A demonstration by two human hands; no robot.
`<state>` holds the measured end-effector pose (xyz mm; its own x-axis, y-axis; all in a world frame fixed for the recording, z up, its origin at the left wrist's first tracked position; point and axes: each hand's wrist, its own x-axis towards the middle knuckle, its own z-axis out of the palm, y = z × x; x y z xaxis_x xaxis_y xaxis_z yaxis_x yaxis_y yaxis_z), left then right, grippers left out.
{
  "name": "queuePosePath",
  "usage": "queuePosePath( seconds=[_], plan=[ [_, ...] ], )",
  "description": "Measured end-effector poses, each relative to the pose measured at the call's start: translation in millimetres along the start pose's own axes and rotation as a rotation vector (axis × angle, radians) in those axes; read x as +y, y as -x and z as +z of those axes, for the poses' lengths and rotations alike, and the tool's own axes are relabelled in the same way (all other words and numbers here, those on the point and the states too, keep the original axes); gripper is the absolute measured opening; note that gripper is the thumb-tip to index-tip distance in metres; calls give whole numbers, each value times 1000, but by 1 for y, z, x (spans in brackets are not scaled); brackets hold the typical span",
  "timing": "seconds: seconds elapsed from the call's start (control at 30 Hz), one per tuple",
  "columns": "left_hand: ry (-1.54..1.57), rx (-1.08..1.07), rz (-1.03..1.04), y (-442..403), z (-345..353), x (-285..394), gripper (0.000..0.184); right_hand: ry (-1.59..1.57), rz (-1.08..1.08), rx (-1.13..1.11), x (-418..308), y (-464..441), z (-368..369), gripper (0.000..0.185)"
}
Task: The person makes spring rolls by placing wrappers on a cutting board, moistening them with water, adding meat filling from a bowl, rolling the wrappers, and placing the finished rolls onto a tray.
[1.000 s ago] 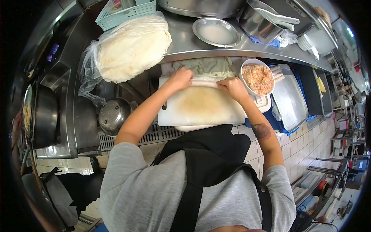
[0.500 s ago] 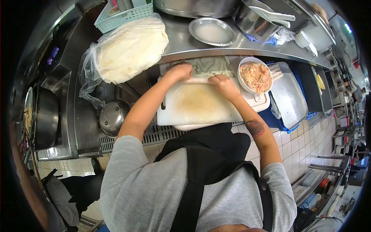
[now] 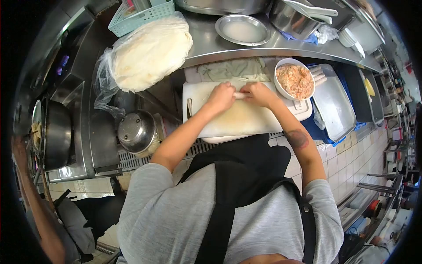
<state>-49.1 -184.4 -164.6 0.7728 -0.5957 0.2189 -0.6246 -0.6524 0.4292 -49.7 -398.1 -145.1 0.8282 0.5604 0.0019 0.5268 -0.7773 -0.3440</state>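
On the white cutting board (image 3: 220, 121), my left hand (image 3: 223, 95) and my right hand (image 3: 259, 94) pinch the two ends of a thin, pale uncooked spring roll (image 3: 240, 95). Its middle shows between my fingers, while its ends are covered by them. To the right of my right hand stands a white bowl (image 3: 280, 89) of orange-pink shredded filling (image 3: 295, 80). Several finished rolls (image 3: 318, 74) lie just behind that bowl, at the edge of a metal tray (image 3: 336, 103). A damp greenish cloth (image 3: 233, 70) lies beyond the board.
A bagged stack of pale wrappers (image 3: 151, 55) overhangs the steel counter (image 3: 206, 50) at left. A metal dish of cloudy liquid (image 3: 242, 31) and a pot with ladles (image 3: 294, 22) stand on it. At far left, another person's arm (image 3: 39, 211) reaches beside a large pot (image 3: 55, 134).
Both hands have come back from the board's far edge toward me and closer together, with the roll between them. The cloth is now more exposed.
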Motion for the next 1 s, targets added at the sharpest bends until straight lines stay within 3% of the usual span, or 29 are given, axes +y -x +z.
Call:
queuePosePath(
  seconds=[0.17,0.27,0.47,0.63,1.0],
  plan=[
    [-43,70,28,67,5,47,48,103,134,138,-60,62,16,35],
    [-37,-9,-18,81,14,53,76,230,28,337,-77,80,51,48],
    [-166,-78,77,32,17,17,81,116,112,283,-52,51,56,65],
    [-191,-248,27,-8,9,-2,85,118,120,242,-17,18,49,71],
    [-106,-204,106,87,1,51,87,158,129,234,-92,95,58,85]
  ],
)
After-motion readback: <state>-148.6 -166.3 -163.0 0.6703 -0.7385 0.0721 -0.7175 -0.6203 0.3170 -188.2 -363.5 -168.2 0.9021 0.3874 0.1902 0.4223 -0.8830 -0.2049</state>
